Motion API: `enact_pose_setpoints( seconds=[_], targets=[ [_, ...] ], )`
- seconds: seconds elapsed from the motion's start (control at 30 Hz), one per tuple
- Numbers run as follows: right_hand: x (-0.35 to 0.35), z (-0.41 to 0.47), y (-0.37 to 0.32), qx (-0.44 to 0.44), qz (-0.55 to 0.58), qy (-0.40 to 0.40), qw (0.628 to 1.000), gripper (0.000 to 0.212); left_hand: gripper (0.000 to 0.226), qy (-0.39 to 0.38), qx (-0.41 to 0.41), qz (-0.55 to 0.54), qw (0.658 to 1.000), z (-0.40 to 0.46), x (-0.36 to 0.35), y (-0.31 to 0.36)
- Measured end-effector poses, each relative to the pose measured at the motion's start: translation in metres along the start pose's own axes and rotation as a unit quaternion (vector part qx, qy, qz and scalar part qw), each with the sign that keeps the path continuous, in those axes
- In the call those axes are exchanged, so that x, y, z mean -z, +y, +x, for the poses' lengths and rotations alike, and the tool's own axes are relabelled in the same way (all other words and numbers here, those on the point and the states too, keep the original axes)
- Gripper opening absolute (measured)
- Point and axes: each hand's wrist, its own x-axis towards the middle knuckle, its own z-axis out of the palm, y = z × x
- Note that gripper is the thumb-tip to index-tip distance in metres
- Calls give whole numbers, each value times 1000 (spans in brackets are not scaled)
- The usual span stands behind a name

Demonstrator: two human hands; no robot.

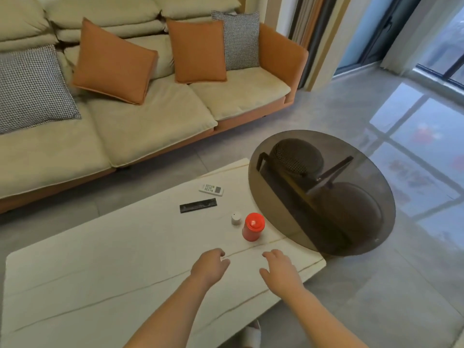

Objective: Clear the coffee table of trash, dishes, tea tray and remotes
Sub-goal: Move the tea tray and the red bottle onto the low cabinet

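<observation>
Surface: a pale, rectangular surface (100,277) with thin veins stood in front of the sofa; a round smoked-glass top (361,232) overlapped its far right corner.
Red container: a red container (253,227) with a red lid stood upright near the right edge, just beside the rim of the glass top.
White jar: a small white jar (236,218) stood just to the left of the red container, close but apart from it.
Black remote: a black remote (198,205) lay flat farther in toward the far edge, beyond the white jar.
White remote: a white remote (211,189) lay beyond the black one, nearest the far right corner.
Left hand: the left hand (209,266) was held over the near right part of the surface, fingers curled loosely and empty.
Right hand: the right hand (280,270) was held beside it near the right edge, fingers slightly apart and bent, holding nothing.
Sofa: a cream sofa (150,126) with orange and checked cushions stood behind the surface.
</observation>
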Motion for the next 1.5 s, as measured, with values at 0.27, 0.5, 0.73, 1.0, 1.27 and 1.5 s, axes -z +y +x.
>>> enact_pose_setpoints(
  seconds=[0.27,0.5,0.73,1.0,1.27,1.5],
  targets=[
    [-2,138,39,-10,-12,-33,999,63,47,20,41,-47,998,122,-20,28],
    [-38,249,48,25,12,-15,1000,74,52,34,7,18,999,243,-45,27],
    [-78,308,57,64,0,0,998,76,56,61,-25,72,995,338,-82,11],
    [-95,319,64,75,12,21,997,75,52,29,-38,151,987,381,-101,7],
    [-95,317,65,70,-30,21,997,84,44,40,-47,189,980,363,-81,10],
    [-70,262,84,29,-21,48,998,89,47,29,-69,218,973,310,-50,35]
  ],
)
